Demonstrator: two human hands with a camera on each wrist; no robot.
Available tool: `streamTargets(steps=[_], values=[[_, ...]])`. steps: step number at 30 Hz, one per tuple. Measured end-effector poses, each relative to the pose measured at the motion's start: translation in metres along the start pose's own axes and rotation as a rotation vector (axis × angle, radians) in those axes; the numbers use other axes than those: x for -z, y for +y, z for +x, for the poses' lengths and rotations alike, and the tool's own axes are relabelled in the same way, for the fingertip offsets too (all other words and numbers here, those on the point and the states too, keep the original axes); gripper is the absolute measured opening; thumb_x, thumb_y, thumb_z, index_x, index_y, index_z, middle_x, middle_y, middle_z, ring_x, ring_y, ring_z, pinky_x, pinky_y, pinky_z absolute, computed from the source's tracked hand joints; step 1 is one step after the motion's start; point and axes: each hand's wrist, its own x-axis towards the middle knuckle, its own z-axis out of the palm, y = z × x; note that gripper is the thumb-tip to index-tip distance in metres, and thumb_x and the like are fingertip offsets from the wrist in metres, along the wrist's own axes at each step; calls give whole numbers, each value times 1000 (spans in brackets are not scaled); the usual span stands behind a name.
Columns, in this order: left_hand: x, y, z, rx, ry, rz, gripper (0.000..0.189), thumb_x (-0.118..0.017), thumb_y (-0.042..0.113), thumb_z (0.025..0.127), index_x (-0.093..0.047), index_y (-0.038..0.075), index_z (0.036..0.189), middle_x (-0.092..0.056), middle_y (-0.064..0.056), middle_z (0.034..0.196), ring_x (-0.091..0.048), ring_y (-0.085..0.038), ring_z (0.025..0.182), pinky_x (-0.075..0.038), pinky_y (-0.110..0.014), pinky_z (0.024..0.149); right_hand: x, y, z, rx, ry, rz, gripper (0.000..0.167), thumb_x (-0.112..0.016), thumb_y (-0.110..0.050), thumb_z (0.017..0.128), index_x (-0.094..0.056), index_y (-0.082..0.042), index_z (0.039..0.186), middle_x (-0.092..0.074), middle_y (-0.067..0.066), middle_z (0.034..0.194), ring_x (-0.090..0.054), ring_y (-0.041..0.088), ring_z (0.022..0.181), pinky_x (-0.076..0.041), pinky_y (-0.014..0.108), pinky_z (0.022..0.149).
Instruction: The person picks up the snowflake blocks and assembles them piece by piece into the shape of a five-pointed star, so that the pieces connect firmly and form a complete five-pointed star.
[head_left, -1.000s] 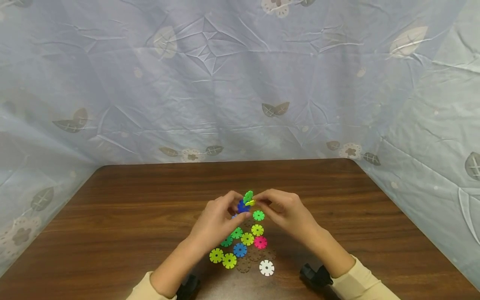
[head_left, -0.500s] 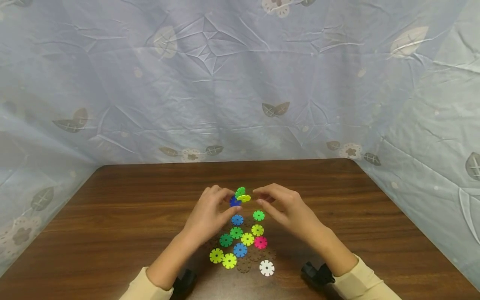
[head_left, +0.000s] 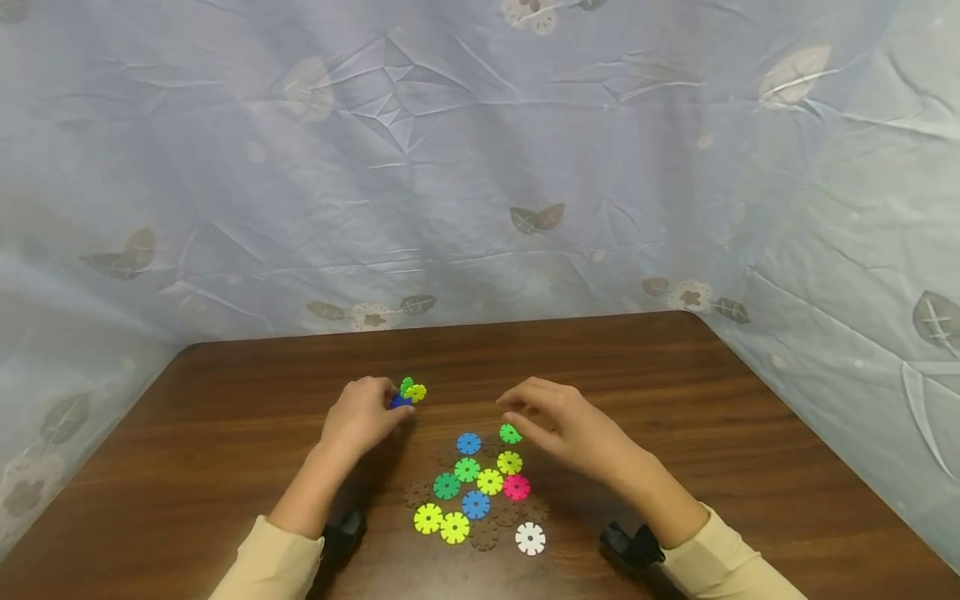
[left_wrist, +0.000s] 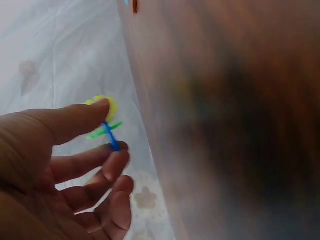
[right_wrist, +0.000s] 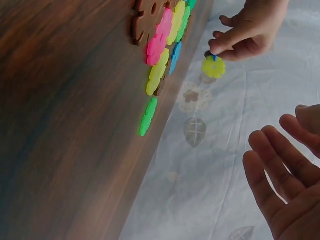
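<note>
Between thumb and fingers my left hand pinches a dark blue notched disc, left of the loose discs. Joined to that disc are a green disc and a yellow disc. The left wrist view shows the blue disc edge-on between thumb and index finger, the green disc crossing it and the yellow one behind the thumb. My right hand holds nothing, its fingers loosely bent above a loose green disc. In the right wrist view its fingers are spread apart.
Loose notched discs lie flat on the wooden table: blue, pink, white, several yellow and green, and brown ones that blend into the wood. Patterned cloth hangs behind and at both sides.
My left hand has carried the joined blue, green and yellow discs to the left, away from my right hand. The right hand has let go of the yellow disc and stays near its place.
</note>
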Motion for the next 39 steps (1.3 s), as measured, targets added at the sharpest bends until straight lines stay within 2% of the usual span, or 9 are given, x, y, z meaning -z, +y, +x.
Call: streamTargets(steps=[3, 7, 13, 16, 21, 26, 29, 35, 39], values=[[3, -7, 6, 31, -37, -9, 26, -78, 27, 95, -73, 1, 100, -66, -6, 80, -55, -19, 69, -40, -30, 57, 0, 0, 0, -19, -20, -9, 16, -68, -10, 102, -71, -10, 118, -74, 2, 112, -73, 13, 99, -63, 29, 87], [4, -12, 12, 86, -70, 15, 26, -79, 27, 94, -70, 3, 90, -62, -5, 80, -50, -18, 69, -37, -31, 58, 0, 1, 1, -32, -42, -24, 17, -68, -11, 102, -71, -9, 118, -74, 2, 113, -74, 14, 100, -63, 28, 87], [5, -12, 14, 120, -120, 62, 40, -79, 26, 93, -51, 11, 69, -44, 0, 67, -42, -16, 63, -32, -29, 56, 2, 1, 1, -36, -57, -33, 17, -67, -12, 103, -71, -8, 119, -75, 6, 113, -74, 15, 99, -63, 29, 86], [4, -11, 12, 108, -112, 96, 34, -80, 25, 93, -57, 10, 73, -52, -2, 70, -47, -18, 65, -36, -31, 57, 3, 0, 1, -42, -66, -37, 17, -67, -12, 103, -71, -8, 119, -75, 8, 113, -74, 15, 98, -63, 29, 85], [1, -9, 10, 97, -101, 170, 24, -81, 24, 92, -67, 5, 89, -64, -8, 83, -56, -23, 74, -45, -38, 62, 2, 1, 1, -50, -87, -34, 17, -67, -12, 102, -71, -7, 119, -75, 6, 114, -74, 14, 98, -62, 26, 85], [-1, -8, 10, 97, -115, 204, 26, -81, 24, 92, -69, 2, 99, -67, -9, 88, -58, -23, 78, -50, -41, 65, 1, 3, 0, -55, -111, -33, 16, -67, -12, 103, -72, -7, 117, -75, 5, 113, -74, 14, 99, -62, 26, 85], [0, -7, 10, 97, -127, 200, 25, -81, 24, 92, -67, 3, 96, -64, -8, 85, -56, -23, 76, -47, -39, 63, 2, 3, 0, -78, -135, -42, 15, -67, -13, 103, -72, -9, 116, -76, 4, 111, -74, 14, 99, -63, 29, 86], [9, 0, 1, 79, -160, 220, 25, -83, 24, 90, -66, 5, 91, -60, -5, 79, -56, -23, 74, -44, -38, 63, 3, 1, -1, -222, -222, -90, 11, -69, -17, 102, -73, -12, 111, -76, -1, 103, -71, 9, 90, -61, 31, 80], [23, 11, -11, 43, -182, 246, 26, -84, 24, 90, -68, 5, 98, -65, -4, 84, -61, -22, 77, -49, -40, 64, 4, -1, -2, -359, -330, -118, 12, -74, -21, 98, -72, -12, 106, -74, -4, 96, -67, 8, 85, -57, 30, 74]])
